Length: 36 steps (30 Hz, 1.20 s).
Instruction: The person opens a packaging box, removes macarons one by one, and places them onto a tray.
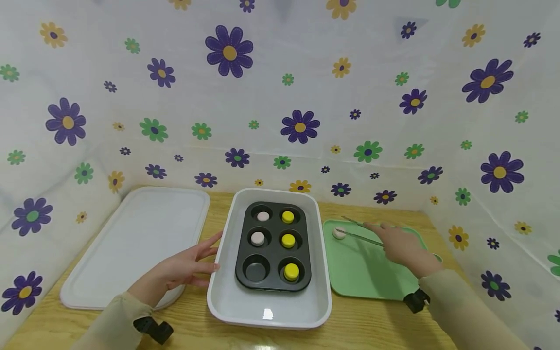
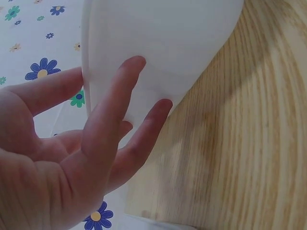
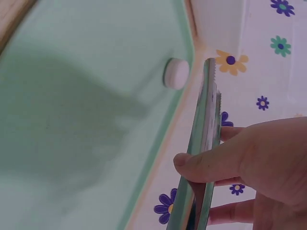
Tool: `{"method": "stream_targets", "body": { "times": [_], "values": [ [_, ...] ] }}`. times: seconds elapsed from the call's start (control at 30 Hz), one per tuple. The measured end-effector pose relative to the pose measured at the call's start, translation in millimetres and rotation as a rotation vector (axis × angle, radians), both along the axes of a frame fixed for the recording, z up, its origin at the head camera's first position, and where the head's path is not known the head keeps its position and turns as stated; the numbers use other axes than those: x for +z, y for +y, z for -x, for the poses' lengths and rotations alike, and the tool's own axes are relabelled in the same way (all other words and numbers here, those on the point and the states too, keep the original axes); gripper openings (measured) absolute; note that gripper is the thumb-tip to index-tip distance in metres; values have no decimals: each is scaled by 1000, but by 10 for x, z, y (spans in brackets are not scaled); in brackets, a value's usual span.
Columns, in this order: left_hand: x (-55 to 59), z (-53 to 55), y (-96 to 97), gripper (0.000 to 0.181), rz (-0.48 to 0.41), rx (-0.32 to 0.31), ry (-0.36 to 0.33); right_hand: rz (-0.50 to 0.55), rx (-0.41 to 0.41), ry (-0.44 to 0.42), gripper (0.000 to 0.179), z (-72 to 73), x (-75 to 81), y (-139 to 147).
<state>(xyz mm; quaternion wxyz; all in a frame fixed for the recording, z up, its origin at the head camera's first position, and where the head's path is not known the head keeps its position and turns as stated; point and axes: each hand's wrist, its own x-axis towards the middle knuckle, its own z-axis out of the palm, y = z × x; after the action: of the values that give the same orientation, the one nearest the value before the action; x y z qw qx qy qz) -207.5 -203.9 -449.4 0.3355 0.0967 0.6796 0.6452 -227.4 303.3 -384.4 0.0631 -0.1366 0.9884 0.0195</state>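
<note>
My right hand holds metal tongs over the green tray, their arms spread apart in the head view. A pale pink macaron-like piece lies at the tray's left side, close to the tong tips. Against the left outer wall of the white tub rests my left hand, fingers spread and thumb at the rim. Inside the tub stands a dark muffin pan. Its right cups hold yellow pieces; two left cups hold pale pink ones, and the front left cup is bare.
A large white tray lies on the wooden table to the left of the tub. The green tray stands close beside the tub's right wall. Flower-printed cloth rises behind the table and along both sides.
</note>
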Motion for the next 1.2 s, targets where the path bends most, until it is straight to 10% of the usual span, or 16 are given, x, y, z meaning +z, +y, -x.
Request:
{"method": "stream_targets", "body": {
  "times": [0.83,1.2],
  "values": [
    [1,-19,-8,92,-6,-8,36,64,155,168,83,11,392,-461],
    [-3,-14,-19,93,-17,-17,37,28,252,93,76,53,449,-829]
  ]
}}
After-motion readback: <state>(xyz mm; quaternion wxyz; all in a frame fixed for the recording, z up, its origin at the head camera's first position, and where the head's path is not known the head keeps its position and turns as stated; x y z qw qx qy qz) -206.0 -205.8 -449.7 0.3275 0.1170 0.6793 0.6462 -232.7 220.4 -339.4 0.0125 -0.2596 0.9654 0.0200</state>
